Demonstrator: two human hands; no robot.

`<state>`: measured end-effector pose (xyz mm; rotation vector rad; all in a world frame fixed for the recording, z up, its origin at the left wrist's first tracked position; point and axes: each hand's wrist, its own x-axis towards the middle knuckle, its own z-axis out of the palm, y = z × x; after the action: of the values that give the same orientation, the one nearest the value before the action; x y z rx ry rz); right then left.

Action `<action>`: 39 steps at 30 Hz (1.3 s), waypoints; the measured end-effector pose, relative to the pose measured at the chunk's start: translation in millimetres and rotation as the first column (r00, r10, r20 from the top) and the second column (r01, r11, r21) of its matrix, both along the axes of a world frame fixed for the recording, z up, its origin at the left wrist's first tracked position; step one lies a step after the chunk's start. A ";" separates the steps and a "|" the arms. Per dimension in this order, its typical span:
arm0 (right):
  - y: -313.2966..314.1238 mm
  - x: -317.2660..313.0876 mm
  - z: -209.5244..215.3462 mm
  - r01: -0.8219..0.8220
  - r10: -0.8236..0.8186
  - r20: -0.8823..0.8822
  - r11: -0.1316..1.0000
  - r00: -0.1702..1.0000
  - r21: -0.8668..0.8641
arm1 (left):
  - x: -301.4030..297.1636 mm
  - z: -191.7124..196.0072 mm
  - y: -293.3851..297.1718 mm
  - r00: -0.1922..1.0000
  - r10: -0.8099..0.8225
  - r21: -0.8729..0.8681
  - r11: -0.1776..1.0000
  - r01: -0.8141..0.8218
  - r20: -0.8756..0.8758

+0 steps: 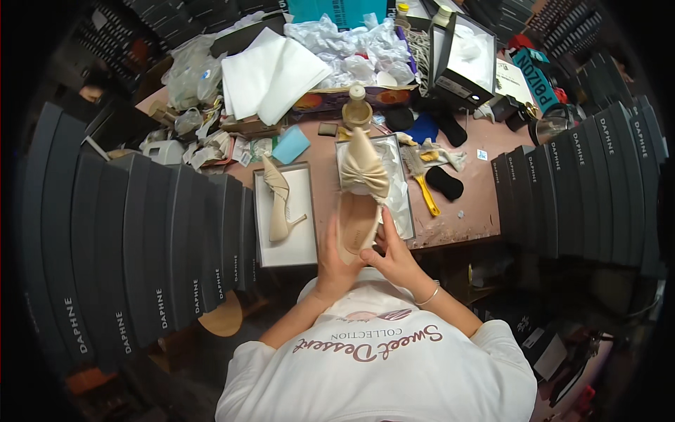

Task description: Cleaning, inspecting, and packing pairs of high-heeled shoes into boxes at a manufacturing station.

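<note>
We hold a beige bow-fronted shoe (360,200) at frame centre, toe pointing up-frame over an open box lined with tissue (402,204). It looks like an inspection step; next seems to call for turning it steadily. Our left hand (332,261) cups its heel from the left; our right hand (388,254) pinches its right edge. Its mate (279,200) lies in the box lid (299,246), left of centre.

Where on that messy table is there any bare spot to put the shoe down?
Bare pink tabletop lies between the yellow-handled brush and the dark box stack. The back, around the crumpled paper, is crowded.
</note>
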<state>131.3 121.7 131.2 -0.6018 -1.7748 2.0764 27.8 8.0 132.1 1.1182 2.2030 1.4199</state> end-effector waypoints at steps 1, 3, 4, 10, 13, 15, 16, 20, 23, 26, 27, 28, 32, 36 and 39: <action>1.2 -1.4 -0.2 0.062 -0.061 0.023 0.998 0.998 -0.033 | 9.4 8.3 1.6 0.994 -0.089 0.050 0.995 0.092 -0.062; 14.1 5.1 4.9 0.170 -0.163 0.122 0.984 0.979 -0.045 | 9.5 10.8 -1.9 0.950 -0.312 0.106 0.945 0.308 0.024; 15.9 10.0 20.6 0.230 -0.207 0.158 0.962 0.965 -0.144 | 0.3 6.2 -0.8 0.881 -0.445 0.139 0.894 0.426 0.162; 4.8 61.2 11.6 0.427 -0.438 0.185 0.899 0.880 0.096 | -35.6 -39.7 37.4 0.595 -0.452 0.143 0.858 0.493 0.665; 4.6 61.7 6.5 0.569 -0.569 0.105 0.822 0.816 0.036 | -2.5 -17.5 52.9 0.284 -0.574 0.287 0.705 0.649 0.768; 9.2 62.5 -2.0 0.615 -0.619 0.045 0.785 0.784 0.073 | 7.9 -14.3 63.4 0.176 -0.566 0.342 0.686 0.643 0.806; 15.0 65.4 -2.5 0.610 -0.611 0.030 0.791 0.791 0.036 | 8.3 -15.1 70.5 0.160 -0.569 0.357 0.684 0.636 0.807; 48.3 83.7 4.1 0.563 -0.562 0.028 0.825 0.827 -0.046 | 13.3 -14.7 100.9 0.116 -0.473 0.299 0.710 0.638 0.873; 90.7 106.5 -15.0 0.641 -0.645 0.018 0.755 0.764 -0.137 | 20.3 -37.4 112.7 0.568 -0.471 0.068 0.806 0.588 0.674; 149.6 160.4 -50.2 0.729 -0.717 0.144 0.654 0.682 -0.202 | -0.5 -88.5 123.0 0.892 -0.088 -0.166 0.970 0.177 0.443; 169.6 172.8 -57.2 0.751 -0.728 0.187 0.637 0.660 -0.171 | -1.8 -94.3 132.6 0.946 -0.021 -0.254 0.961 0.108 0.324; 189.6 187.1 -73.3 0.770 -0.737 0.228 0.625 0.637 -0.130 | -2.8 -99.5 144.1 0.979 0.038 -0.331 0.943 0.030 0.198; 256.9 228.9 -152.1 0.664 -0.654 0.429 0.732 0.624 0.151 | -7.5 -126.4 162.6 0.960 0.008 -0.506 0.851 0.140 0.278; 251.6 171.6 -70.2 0.318 -0.734 0.194 0.496 0.650 0.808 | -28.3 -76.9 148.7 0.982 0.168 -0.164 0.974 -0.153 0.084; 194.2 105.0 -20.0 0.093 -0.109 0.270 0.993 0.957 0.073 | -23.5 -23.1 144.1 0.955 -0.057 0.007 0.998 0.062 -0.291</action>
<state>236.3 315.9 111.2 -0.9820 -1.8994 1.9402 4.3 152.0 109.0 1.4687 2.3305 1.3208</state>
